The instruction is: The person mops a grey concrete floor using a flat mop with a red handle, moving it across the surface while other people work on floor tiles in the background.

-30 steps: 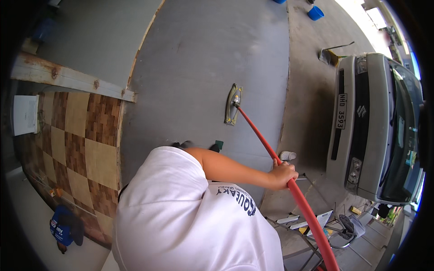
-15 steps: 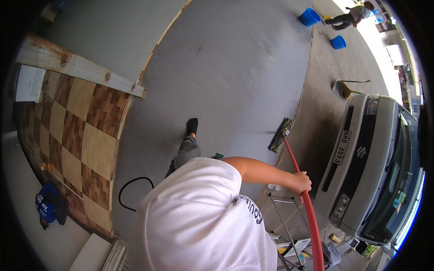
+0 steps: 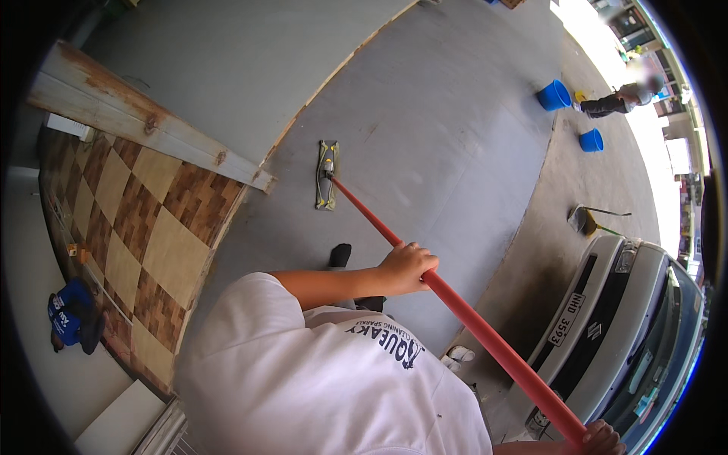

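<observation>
A long red mop pole (image 3: 493, 341) runs from the lower right up toward the middle left. At its far end, a flat mop head (image 3: 327, 176) with a greenish-yellow edge lies on the grey floor (image 3: 425, 144). My left hand (image 3: 410, 267) is wrapped round the pole about midway along the visible length. Near the bottom edge, my right hand (image 3: 604, 438) grips the pole's near end, partly cut off by the picture's rim. My dark-socked foot (image 3: 340, 255) is on the floor just below the mop head.
At right stands a silver vehicle (image 3: 607, 326). Two blue buckets (image 3: 554, 95) and a dustpan (image 3: 585, 221) are farther back, near another person (image 3: 618, 100). Left are a rusty white beam (image 3: 152, 117), a checkered tiled floor (image 3: 174, 227) and a person in blue (image 3: 73, 315).
The mop head has swept left across the floor, from beside the vehicle to near the beam. My left hand has moved left with the pole, and my right hand has come into view.
</observation>
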{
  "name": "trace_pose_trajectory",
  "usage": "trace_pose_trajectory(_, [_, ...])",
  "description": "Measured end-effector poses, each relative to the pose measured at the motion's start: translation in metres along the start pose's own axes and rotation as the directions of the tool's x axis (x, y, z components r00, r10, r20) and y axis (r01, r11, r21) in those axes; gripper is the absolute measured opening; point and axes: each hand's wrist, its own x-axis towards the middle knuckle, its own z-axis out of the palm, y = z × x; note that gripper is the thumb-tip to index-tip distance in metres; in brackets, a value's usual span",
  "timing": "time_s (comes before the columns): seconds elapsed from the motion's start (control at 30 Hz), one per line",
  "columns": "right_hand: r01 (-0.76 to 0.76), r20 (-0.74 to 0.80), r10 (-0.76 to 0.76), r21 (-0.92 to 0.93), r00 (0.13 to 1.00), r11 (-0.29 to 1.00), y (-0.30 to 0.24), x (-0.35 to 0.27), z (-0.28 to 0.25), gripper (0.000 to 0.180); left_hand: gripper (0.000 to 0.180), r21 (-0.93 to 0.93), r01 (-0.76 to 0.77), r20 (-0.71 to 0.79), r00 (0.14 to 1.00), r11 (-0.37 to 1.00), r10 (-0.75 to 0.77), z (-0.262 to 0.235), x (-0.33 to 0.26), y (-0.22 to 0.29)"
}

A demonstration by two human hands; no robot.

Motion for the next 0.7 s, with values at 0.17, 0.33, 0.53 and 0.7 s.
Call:
trace_pose_trajectory(0.17, [0.236,-0.004,-0.255,0.386,0.967,0.892,0.072,0.021,0.007,0.032,0.019,0.109,-0.008,-0.059,0.998,0.994,0.014,-0.008,0.024,-0.026])
trace_pose_trajectory(0.33, [0.191,-0.174,-0.148,0.266,0.974,0.945,0.137,-0.01,-0.036,0.029,0.018,0.124,0.102,-0.137,0.987,0.987,-0.085,-0.019,0.071,-0.072])
trace_pose_trajectory(0.53, [0.08,-0.425,0.032,0.242,0.905,0.967,0.194,0.002,-0.092,0.03,0.017,0.102,0.043,0.012,0.999,0.994,-0.044,0.047,0.141,-0.102])
trace_pose_trajectory(0.7, [0.052,-0.45,0.001,0.106,0.893,0.993,0.12,0.003,-0.186,0.024,0.019,-0.012,0.09,0.159,0.983,0.996,-0.087,0.158,0.221,-0.002])
